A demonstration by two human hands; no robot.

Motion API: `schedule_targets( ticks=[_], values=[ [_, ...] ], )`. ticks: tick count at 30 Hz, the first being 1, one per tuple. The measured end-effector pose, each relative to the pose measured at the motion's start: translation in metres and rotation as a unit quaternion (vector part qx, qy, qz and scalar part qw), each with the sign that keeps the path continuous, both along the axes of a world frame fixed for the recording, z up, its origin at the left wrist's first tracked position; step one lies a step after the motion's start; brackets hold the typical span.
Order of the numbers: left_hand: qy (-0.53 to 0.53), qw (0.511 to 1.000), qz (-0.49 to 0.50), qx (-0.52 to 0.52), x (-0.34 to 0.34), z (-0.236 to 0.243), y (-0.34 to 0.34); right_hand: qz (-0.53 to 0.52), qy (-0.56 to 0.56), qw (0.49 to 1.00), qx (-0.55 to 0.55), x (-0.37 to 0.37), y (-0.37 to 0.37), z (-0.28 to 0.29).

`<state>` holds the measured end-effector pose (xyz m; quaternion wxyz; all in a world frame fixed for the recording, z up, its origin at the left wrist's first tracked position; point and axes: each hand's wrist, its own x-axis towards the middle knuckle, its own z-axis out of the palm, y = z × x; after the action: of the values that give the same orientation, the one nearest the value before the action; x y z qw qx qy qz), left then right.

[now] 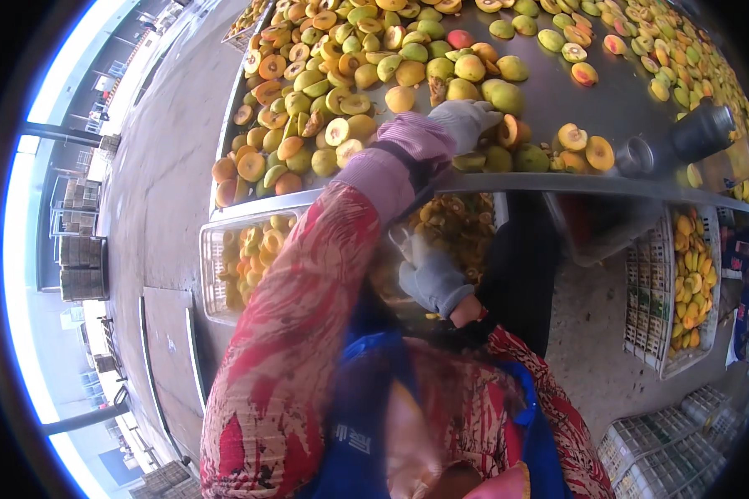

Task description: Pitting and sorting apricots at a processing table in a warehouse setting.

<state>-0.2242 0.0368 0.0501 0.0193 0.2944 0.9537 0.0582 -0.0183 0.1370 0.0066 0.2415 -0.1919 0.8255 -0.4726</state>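
My left hand, in a grey glove, reaches over the near edge of the metal table. Its fingers are stretched out among the peaches, beside a cut peach half and a green-yellow peach. Below the table edge, my right hand, also gloved in grey, is closed round a tool with a looped metal end. The tool is blurred and its handle is hidden in the glove. Behind it, a crate of peach pieces sits under the table edge.
Halved peaches are heaped on the table's left, more along its right. A dark cylindrical flask and metal cup stand near the right edge. Peach-filled crates stand below at left and right; stacked crates lower right.
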Motion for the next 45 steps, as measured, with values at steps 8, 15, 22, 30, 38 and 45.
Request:
schedule_targets(
  ticks=[8, 15, 22, 30, 38, 45],
  values=[
    [-0.330, 0.609, 0.238, 0.680, 0.045, 0.033, -0.038, -0.081, -0.117, 0.977, -0.160, -0.003, -0.001, -0.018],
    [-0.210, 0.339, 0.310, 0.863, 0.174, 0.030, -0.042, -0.079, -0.106, 0.958, -0.254, -0.006, -0.004, 0.017],
    [-0.132, 0.302, 0.345, 0.879, 0.227, -0.004, -0.035, -0.006, -0.037, 0.992, -0.123, 0.001, -0.016, 0.015],
    [-0.046, 0.346, 0.441, 0.827, 0.221, -0.063, -0.052, 0.018, -0.142, 0.986, -0.085, 0.006, -0.023, 0.010],
    [-0.066, 0.433, 0.453, 0.777, 0.229, -0.050, -0.043, 0.052, -0.345, 0.914, -0.208, 0.005, -0.022, -0.012],
    [-0.069, 0.486, 0.541, 0.683, 0.222, -0.057, -0.046, 0.055, -0.359, 0.908, -0.209, -0.003, -0.023, -0.009]
  ],
)
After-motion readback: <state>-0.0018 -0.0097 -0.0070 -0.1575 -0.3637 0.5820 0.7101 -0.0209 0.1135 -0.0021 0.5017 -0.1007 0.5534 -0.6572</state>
